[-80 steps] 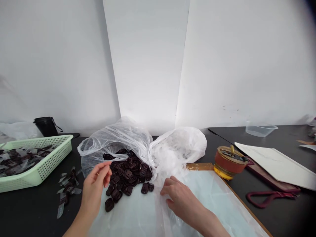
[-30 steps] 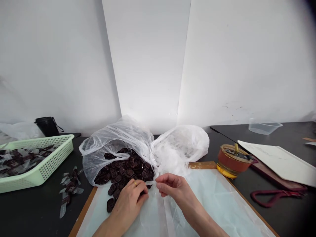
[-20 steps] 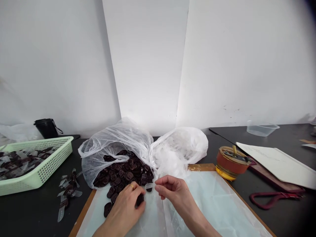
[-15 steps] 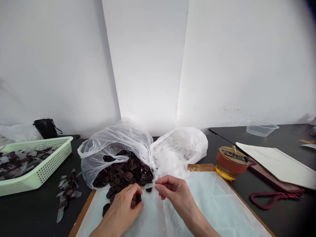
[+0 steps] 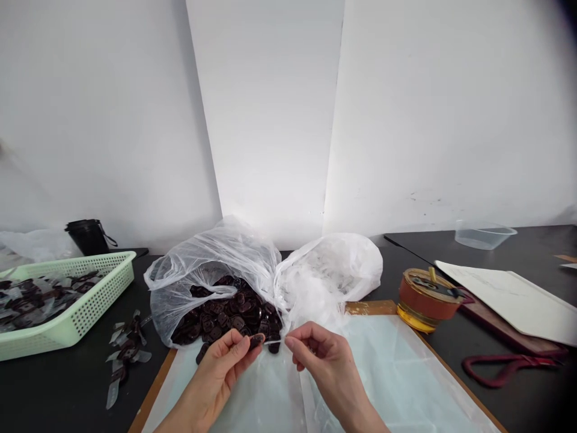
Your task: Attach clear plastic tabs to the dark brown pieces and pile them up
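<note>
My left hand [image 5: 220, 368] is closed, pinching a small dark brown plastic buckle [image 5: 256, 340] between thumb and fingers. Facing it, my right hand [image 5: 325, 359] grips a thin clear plastic strip [image 5: 273, 342] by one end. The strip's other end meets the buckle's edge or lies right at it; whether it is through a slot is too small to tell. Just behind my left hand, a heap of similar dark buckles [image 5: 238, 310] spills from a clear plastic bag [image 5: 211, 249]. A second bag [image 5: 336, 258] with clear pieces lies behind my right hand.
A light green basket [image 5: 97, 300] of buckles with strips stands left, with several more pieces [image 5: 128, 346] beside it. On the right are an amber round container [image 5: 426, 300], red-handled scissors [image 5: 489, 368], a notebook [image 5: 505, 300] and a clear tub [image 5: 484, 236]. A black cup [image 5: 86, 236] stands back left.
My left hand has lifted a buckle off the board and turned it toward my right hand. The strip now meets the buckle. My right hand has stayed nearly in place.
</note>
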A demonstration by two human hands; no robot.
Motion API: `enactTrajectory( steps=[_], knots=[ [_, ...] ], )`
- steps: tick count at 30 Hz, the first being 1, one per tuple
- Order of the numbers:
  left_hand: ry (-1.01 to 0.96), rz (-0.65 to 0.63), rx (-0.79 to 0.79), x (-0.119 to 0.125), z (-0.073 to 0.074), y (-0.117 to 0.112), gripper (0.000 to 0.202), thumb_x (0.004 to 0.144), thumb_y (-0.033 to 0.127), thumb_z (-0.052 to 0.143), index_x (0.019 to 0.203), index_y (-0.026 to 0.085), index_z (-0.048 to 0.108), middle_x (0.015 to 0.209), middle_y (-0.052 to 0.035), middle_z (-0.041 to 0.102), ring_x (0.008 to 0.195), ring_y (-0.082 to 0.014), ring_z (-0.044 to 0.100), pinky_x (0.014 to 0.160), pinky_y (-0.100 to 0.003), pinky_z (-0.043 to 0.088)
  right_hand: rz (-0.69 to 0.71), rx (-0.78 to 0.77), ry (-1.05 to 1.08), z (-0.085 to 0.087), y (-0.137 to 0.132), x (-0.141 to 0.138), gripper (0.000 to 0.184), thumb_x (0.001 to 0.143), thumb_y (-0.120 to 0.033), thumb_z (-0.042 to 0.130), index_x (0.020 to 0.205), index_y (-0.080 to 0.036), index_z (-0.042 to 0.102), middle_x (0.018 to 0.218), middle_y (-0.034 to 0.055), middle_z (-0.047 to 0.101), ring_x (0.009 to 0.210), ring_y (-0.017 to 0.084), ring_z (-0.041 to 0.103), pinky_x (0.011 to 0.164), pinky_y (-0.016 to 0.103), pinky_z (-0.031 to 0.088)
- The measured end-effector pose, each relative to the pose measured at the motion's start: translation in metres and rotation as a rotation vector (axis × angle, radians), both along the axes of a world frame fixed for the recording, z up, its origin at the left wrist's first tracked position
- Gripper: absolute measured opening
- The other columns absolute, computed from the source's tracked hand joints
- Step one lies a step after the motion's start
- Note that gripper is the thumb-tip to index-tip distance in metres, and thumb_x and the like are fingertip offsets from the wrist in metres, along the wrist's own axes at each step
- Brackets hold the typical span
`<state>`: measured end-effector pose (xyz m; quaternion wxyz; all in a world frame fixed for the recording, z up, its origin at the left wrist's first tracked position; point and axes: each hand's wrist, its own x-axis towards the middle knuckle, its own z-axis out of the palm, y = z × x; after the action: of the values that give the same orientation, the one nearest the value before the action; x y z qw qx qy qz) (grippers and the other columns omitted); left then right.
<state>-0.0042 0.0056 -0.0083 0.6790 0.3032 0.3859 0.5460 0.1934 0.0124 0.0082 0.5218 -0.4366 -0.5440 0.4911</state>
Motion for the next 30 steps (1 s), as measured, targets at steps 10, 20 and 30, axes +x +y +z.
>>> enactTrajectory(
  steps=[10,20,30],
  knots=[
    [-0.032,-0.039,0.015,0.006,-0.002,-0.002,0.020,0.079,0.019,0.077,0.064,0.017,0.065,0.084,-0.0007,0.073,0.085,-0.0105,0.068,0.094,-0.021,0.053,-0.007,0.020,-0.143,-0.004,0.000,-0.005,0.023,0.080,-0.038,0.067,0.071,-0.016,0.066,0.056,-0.0014,0.056,0.054,0.013,0.050,0.052,0.024,0.040],
    [0.016,0.010,0.008,0.011,0.005,-0.005,0.024,0.072,0.023,0.083,0.061,0.017,0.063,0.092,-0.0042,0.075,0.090,-0.0148,0.068,0.099,-0.028,0.050,-0.028,0.132,-0.226,-0.006,-0.003,-0.006,0.020,0.082,-0.033,0.064,0.070,-0.018,0.066,0.060,-0.0014,0.056,0.057,0.014,0.048,0.054,0.024,0.038],
    [0.075,0.035,0.021,0.010,0.006,-0.009,0.026,0.070,0.026,0.084,0.061,0.017,0.062,0.097,-0.0053,0.075,0.094,-0.0157,0.066,0.098,-0.028,0.049,-0.033,0.298,-0.317,-0.006,-0.007,-0.007,0.016,0.082,-0.022,0.061,0.067,-0.018,0.064,0.067,0.0011,0.060,0.061,0.014,0.052,0.056,0.024,0.039]
  ],
)
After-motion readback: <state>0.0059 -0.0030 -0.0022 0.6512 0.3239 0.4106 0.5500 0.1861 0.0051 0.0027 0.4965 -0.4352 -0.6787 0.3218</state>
